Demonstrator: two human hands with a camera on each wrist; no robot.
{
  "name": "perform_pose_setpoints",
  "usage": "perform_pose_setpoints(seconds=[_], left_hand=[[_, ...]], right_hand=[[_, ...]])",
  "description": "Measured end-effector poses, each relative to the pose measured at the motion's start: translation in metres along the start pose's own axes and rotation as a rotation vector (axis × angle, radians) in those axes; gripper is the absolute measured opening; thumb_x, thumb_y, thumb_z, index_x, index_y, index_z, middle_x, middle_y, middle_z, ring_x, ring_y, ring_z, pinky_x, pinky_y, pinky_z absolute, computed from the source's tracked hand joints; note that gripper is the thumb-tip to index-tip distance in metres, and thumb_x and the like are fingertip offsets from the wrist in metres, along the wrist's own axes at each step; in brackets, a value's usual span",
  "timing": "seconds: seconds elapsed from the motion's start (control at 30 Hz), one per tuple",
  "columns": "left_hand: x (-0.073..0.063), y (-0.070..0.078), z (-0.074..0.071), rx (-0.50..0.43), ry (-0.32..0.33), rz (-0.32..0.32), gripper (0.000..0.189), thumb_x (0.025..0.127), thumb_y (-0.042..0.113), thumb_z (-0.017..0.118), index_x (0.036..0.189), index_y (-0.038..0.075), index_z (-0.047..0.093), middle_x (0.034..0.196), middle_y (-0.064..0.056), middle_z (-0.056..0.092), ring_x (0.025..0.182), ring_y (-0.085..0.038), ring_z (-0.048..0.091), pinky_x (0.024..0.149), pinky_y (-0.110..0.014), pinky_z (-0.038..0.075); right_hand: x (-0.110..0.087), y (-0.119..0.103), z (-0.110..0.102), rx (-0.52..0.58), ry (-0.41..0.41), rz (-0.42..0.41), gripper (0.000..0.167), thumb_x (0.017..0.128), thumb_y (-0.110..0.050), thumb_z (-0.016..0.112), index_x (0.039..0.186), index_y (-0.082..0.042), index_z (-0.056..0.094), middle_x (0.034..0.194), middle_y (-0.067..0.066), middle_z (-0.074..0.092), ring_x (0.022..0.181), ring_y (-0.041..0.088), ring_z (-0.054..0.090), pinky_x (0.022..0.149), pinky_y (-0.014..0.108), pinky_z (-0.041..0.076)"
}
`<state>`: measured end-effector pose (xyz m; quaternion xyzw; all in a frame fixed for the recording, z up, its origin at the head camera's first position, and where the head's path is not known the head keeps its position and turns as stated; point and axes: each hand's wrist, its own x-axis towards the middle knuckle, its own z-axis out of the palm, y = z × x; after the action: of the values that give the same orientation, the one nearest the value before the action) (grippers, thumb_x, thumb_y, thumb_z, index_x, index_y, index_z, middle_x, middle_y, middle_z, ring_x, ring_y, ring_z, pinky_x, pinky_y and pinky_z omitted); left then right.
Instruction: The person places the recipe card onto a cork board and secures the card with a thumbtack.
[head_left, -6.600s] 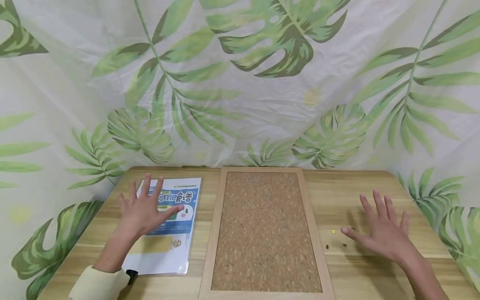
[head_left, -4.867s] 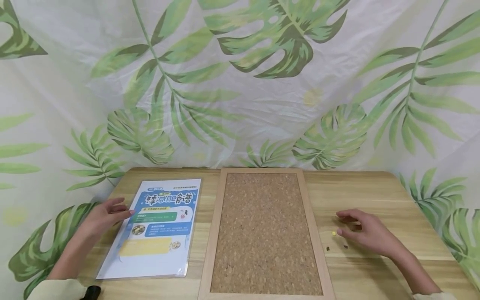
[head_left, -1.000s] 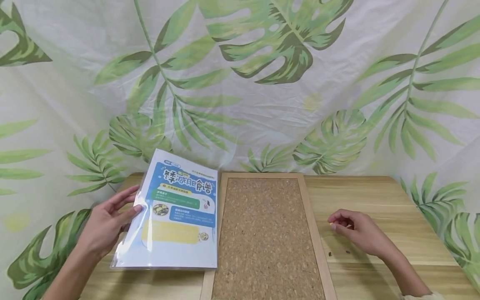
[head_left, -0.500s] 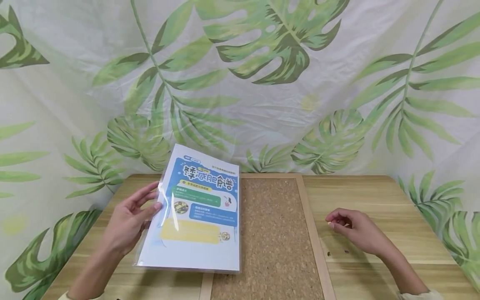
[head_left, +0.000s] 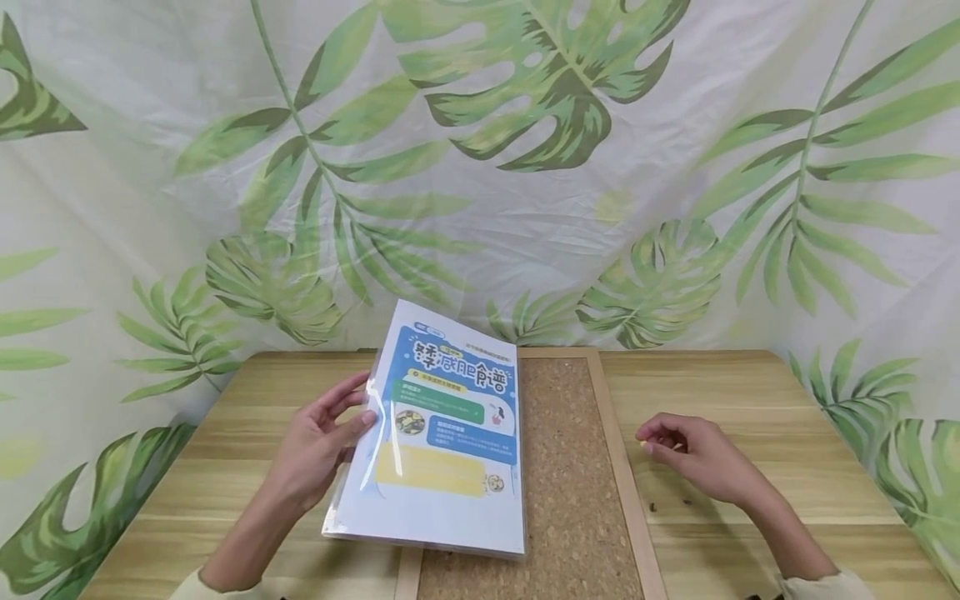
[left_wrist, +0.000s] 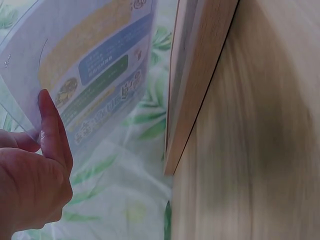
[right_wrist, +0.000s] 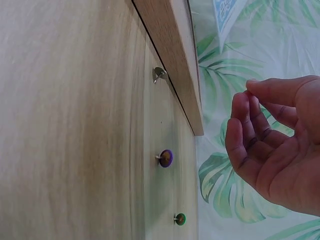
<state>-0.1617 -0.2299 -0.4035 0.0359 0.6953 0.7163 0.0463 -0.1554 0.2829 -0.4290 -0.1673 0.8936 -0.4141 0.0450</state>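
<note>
My left hand (head_left: 315,450) pinches the left edge of a laminated sheet (head_left: 450,508) printed in blue, green and yellow. Tilted and raised off the table, the sheet overlaps the left part of a wood-framed cork board (head_left: 577,467). In the left wrist view, the thumb and fingers clasp the sheet's (left_wrist: 100,45) edge. Right of the board, my right hand (head_left: 697,454) pinches a tiny yellow thumbtack (head_left: 645,446), mostly covered by the fingertips. Below that hand, a purple-rimmed thumbtack (right_wrist: 165,158), a green-rimmed thumbtack (right_wrist: 180,219) and another thumbtack (right_wrist: 159,73) lie on the table.
The wooden table (head_left: 787,433) ends at a leaf-patterned curtain (head_left: 525,233) that hangs behind and along both sides. Beside the thumbtacks in the right wrist view, the board's raised wooden frame (right_wrist: 175,55) forms a low edge.
The sheet, flat on the left of the table earlier, has been lifted by my left hand and carried right over the board. My right hand has picked the yellow thumbtack off the table.
</note>
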Motion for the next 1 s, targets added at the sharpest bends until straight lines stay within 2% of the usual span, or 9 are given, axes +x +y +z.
perform_pose_setpoints(seconds=[0.37,0.67,0.77,0.93,1.0], left_hand=[[0.006,-0.006,0.031,-0.011,-0.003,-0.049,0.063,0.105,0.001,0.065,0.163,0.010,0.043,0.125,0.002,0.064,0.097,-0.015,0.079,0.073,-0.032,0.070],[0.009,-0.013,0.054,-0.038,0.000,-0.069,0.061,0.104,-0.001,0.066,0.161,0.011,0.047,0.128,-0.005,0.061,0.094,-0.017,0.079,0.067,-0.028,0.068],[0.011,-0.016,0.061,-0.044,-0.007,-0.076,0.061,0.104,-0.002,0.066,0.160,0.012,0.048,0.128,-0.006,0.061,0.089,-0.015,0.077,0.060,-0.022,0.062],[0.014,-0.022,0.070,-0.038,-0.030,-0.078,0.060,0.103,-0.003,0.066,0.158,0.012,0.049,0.126,-0.008,0.061,0.071,-0.008,0.065,0.049,-0.016,0.041],[0.015,-0.025,0.073,-0.026,-0.035,-0.083,0.060,0.102,-0.003,0.066,0.158,0.012,0.049,0.128,-0.010,0.062,0.072,-0.008,0.067,0.050,-0.016,0.045]], right_hand=[[0.006,-0.004,0.004,0.014,-0.015,-0.015,0.015,0.105,-0.015,0.069,0.114,-0.004,0.074,0.099,0.008,0.073,0.087,0.004,0.063,0.070,0.023,0.058],[0.011,-0.012,0.009,0.019,-0.030,-0.018,0.014,0.105,-0.014,0.069,0.114,-0.003,0.074,0.098,0.009,0.072,0.085,0.004,0.062,0.069,0.023,0.057],[0.013,-0.014,0.011,0.016,-0.026,-0.034,0.014,0.105,-0.014,0.069,0.113,-0.004,0.074,0.097,0.008,0.072,0.084,0.004,0.062,0.069,0.023,0.057],[0.016,-0.017,0.013,0.013,-0.023,-0.043,0.012,0.104,-0.011,0.069,0.112,-0.004,0.074,0.096,0.008,0.072,0.084,0.006,0.061,0.069,0.022,0.057],[0.018,-0.018,0.015,0.008,-0.025,-0.041,0.011,0.104,-0.010,0.069,0.112,-0.004,0.074,0.096,0.007,0.072,0.084,0.006,0.061,0.068,0.023,0.056]])
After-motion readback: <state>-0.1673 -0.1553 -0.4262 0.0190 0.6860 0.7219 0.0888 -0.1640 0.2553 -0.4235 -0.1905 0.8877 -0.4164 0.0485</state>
